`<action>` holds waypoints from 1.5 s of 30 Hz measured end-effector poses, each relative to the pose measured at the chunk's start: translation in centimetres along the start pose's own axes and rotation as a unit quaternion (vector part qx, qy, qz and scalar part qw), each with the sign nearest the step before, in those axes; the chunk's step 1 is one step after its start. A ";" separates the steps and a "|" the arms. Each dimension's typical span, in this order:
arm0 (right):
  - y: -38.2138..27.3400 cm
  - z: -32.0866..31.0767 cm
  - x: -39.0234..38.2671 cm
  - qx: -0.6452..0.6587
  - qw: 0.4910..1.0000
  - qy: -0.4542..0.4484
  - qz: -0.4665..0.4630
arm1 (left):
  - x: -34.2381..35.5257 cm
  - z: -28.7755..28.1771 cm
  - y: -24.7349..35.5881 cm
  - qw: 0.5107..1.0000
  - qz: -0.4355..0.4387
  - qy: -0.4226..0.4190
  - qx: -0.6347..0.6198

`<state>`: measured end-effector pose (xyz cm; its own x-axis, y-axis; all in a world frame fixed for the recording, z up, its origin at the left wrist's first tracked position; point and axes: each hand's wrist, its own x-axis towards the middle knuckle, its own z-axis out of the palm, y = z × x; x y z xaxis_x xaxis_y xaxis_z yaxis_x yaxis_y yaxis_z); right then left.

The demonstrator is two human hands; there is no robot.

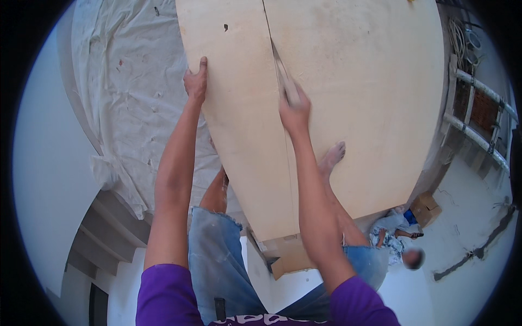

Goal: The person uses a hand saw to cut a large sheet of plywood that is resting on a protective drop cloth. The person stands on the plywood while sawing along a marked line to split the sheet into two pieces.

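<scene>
Pale plywood sheet [348,108], a large flat panel of light wood, fills the upper centre and right of the view, running from 12 o'clock down to a corner near the 6 o'clock side of centre. It appears to lie raised over a gap, since a lower floor and another person [405,244] show beneath its lower edge at 5 o'clock.

A narrow cut line [277,70] runs down the sheet from its top edge toward the right hand.

Right hand [294,111]: the grip is clenched around the handle of a handsaw [285,81], whose thin blade sits in the cut line and points toward 12 o'clock. Holding the blade in line with the kerf keeps the cut straight.

Left hand [196,81]: at 10 o'clock from the right hand, the grip is clamped on the sheet's left edge, thumb on top, fingers hidden below. This hold would steady the panel against the saw's push.

Bare right foot [333,156] rests flat on the sheet at 4 o'clock from the saw hand, just right of the pencil line that continues the cut. Its weight would pin the panel down.

White crumpled dust sheet [136,92] covers the floor at 9 to 11 o'clock. Brown cardboard box [425,208] lies below at 4 o'clock, and a wooden ladder [478,119] stands at 3 o'clock.
</scene>
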<state>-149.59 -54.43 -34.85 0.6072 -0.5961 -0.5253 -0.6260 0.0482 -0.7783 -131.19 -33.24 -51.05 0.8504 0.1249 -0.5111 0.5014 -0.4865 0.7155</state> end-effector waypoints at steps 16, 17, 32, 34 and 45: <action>-0.3 1.7 0.6 -0.038 0.999 0.022 -0.018 | 1.8 -0.9 -0.6 1.000 0.001 -0.020 0.015; 0.8 1.7 -1.6 -0.035 0.998 0.032 -0.041 | 2.1 -1.7 -1.3 1.000 -0.009 -0.007 0.026; 0.9 -2.4 -12.3 -0.040 0.999 -0.003 -0.015 | -0.1 -3.6 -0.1 0.998 -0.021 -0.007 0.055; 0.4 -2.8 -12.7 -0.052 0.998 -0.020 -0.002 | 0.4 -3.7 0.2 0.998 -0.025 0.013 0.060; 2.9 -4.7 -13.9 -0.083 0.985 -0.089 -0.123 | 3.9 -4.1 -2.4 1.000 0.018 0.011 0.016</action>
<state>-162.19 -49.75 -28.21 0.8177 -0.4229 -0.3906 -0.5112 -0.2214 -0.8304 -128.43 -28.07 -52.83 0.8716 0.1251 -0.4739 0.4647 -0.5184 0.7179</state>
